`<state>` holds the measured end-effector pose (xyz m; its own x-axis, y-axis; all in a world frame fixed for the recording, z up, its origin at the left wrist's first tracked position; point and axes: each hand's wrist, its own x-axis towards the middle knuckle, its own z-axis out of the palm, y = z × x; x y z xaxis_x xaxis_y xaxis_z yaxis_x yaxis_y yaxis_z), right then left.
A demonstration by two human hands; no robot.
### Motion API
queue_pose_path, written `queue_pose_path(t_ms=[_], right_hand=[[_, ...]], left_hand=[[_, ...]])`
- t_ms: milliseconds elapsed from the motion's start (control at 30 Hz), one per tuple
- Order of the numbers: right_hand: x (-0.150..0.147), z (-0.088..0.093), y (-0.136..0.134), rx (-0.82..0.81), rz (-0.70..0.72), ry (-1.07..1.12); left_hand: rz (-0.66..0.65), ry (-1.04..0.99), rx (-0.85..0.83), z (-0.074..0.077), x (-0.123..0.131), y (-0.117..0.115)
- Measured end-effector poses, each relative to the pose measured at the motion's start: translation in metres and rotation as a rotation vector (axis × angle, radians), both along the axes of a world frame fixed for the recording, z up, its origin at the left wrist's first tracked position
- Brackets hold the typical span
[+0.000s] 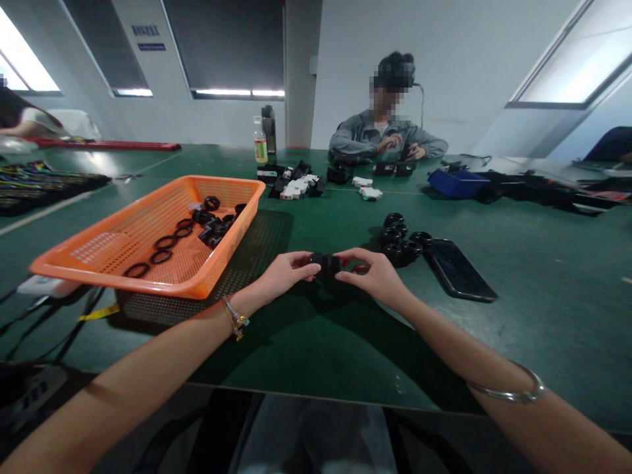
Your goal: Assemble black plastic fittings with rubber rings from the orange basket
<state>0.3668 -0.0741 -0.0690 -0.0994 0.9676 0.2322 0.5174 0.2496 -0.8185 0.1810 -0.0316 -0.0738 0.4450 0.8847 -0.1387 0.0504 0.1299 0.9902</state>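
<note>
A short black cylindrical fitting (326, 264) is held just above the green table, between both hands. The thumb and fingers of my left hand (291, 270) pinch its left end. At the right end, my right hand (368, 268) grips it with thumb and forefinger. Whether it is one piece or two joined parts cannot be made out. Just beyond my right hand lies a cluster of similar black fittings (394, 234). To the left, an orange plastic basket (197, 289) contains several black rings (162, 256) and a heap of black parts (217, 229).
A dark phone (459, 270) lies right of the fittings. Farther back are black and white parts (299, 184), a bottle (260, 141), a dark flask (268, 128) and a blue bin (457, 184). A co-worker (365, 135) sits across the table. Cables (74, 322) run under the basket's left side.
</note>
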Motion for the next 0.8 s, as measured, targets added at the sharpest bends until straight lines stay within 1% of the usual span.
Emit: queue_pose_path(t_ms=[300, 567, 800], right_hand=[[0.0001, -0.0063, 0.0021, 0.012, 0.031, 0.119], [-0.0004, -0.0039, 0.0011, -0.015, 0.035, 0.073], [-0.0015, -0.0022, -0.0003, -0.017, 0.026, 0.038]], left_hand=[[0.015, 0.009, 0.021, 0.0004, 0.0001, -0.0001], [-0.007, 0.027, 0.067, -0.0006, -0.0022, 0.0007], [-0.001, 0.031, 0.068, -0.0009, -0.0012, 0.0008]])
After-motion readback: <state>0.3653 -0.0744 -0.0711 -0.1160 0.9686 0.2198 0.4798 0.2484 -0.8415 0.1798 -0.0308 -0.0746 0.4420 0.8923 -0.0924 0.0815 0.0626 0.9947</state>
